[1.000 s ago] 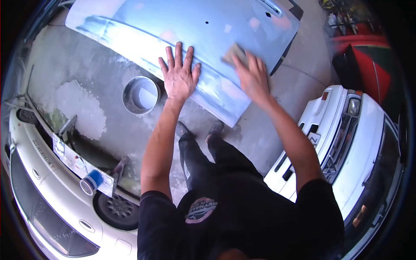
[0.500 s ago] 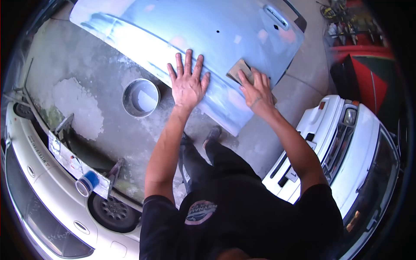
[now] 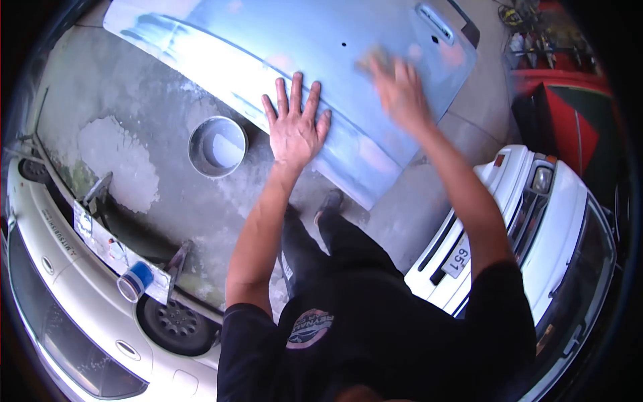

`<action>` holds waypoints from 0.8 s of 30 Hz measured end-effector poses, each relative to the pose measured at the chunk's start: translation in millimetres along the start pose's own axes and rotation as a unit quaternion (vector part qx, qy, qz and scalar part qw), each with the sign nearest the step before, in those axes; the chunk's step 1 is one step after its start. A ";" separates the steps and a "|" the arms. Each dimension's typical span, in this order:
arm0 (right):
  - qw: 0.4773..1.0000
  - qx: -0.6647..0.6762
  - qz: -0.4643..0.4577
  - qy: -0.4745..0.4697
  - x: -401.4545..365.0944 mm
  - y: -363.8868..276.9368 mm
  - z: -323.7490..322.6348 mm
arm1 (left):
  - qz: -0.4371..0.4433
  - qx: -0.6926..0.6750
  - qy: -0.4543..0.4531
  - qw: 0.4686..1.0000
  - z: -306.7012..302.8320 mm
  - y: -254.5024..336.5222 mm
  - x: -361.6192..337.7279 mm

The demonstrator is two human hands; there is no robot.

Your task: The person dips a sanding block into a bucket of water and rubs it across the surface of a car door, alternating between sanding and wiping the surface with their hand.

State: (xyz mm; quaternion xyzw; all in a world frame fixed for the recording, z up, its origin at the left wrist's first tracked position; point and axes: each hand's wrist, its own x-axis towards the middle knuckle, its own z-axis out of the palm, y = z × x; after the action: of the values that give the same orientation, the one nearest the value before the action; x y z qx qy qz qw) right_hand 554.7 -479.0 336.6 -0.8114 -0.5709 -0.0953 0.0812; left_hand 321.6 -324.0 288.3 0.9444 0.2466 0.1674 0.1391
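A pale blue car body panel, seemingly a door, spreads across the top of the view with whitish and pinkish patches on it. My left hand lies flat near its lower edge, fingers spread and holding nothing. Farther right, my right hand is smeared by motion over the panel. Its fingers are on a tan piece of sandpaper, blurred now; the earlier frame shows it as a folded or block-like rectangle with a dark underside. A slot-shaped handle recess and a small dark hole are in the panel.
A round metal bucket with pale liquid stands on the stained concrete floor. At lower left, a blue-labelled can sits on a narrow bench beside a beige car. A white vehicle is at right.
My right hand has moved up and away across the panel with the sandpaper. My left hand stays flat on the panel; the view has shifted slightly.
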 end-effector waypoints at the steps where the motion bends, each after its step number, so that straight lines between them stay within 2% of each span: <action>1: 0.999 -0.006 0.038 0.030 53.7 21.7 8.5 | -0.003 0.000 -0.002 1.000 0.1 0.2 -0.6; 2: 0.995 -0.010 0.076 0.058 89.5 25.9 15.4 | -0.004 0.003 -0.011 1.000 1.2 1.1 -4.3; 5: 0.992 -0.032 0.120 0.028 86.4 4.6 11.2 | 0.001 0.012 0.003 1.000 0.8 1.3 -1.4; 7: 0.997 0.011 0.036 0.069 -11.7 -25.8 10.7 | 0.003 0.007 0.005 1.000 1.7 1.9 0.3; 9: 0.999 0.025 0.008 0.047 -95.5 -70.7 -18.5 | -0.006 0.008 -0.007 1.000 1.0 1.0 -0.8; 12: 0.999 -0.027 -0.042 -0.003 -80.7 -30.6 -7.9 | -0.004 0.008 -0.006 1.000 3.2 -0.9 -0.9; 15: 0.998 -0.020 0.027 0.054 34.5 49.4 11.6 | 0.000 0.025 0.001 1.000 7.6 -1.1 -1.1; 16: 0.998 -0.018 0.031 0.051 32.2 42.9 11.9 | 0.000 0.018 0.006 1.000 5.8 -0.4 -1.5; 18: 0.992 -0.039 0.063 0.103 31.7 34.7 1.6 | 0.005 0.020 0.011 1.000 8.7 -1.4 -2.1; 22: 0.998 0.003 0.060 0.037 -155.0 -43.9 -22.2 | -0.005 0.013 0.002 1.000 3.7 1.6 -0.9; 24: 0.999 -0.009 0.035 0.032 -138.8 -27.7 -22.2 | -0.001 0.024 0.000 1.000 4.6 -2.1 3.2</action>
State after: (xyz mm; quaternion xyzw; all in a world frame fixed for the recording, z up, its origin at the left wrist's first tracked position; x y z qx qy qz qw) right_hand 481.5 -601.5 324.4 -0.8282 -0.5384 -0.1232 0.0952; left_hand 325.1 -321.4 284.2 0.9472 0.2513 0.1617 0.1166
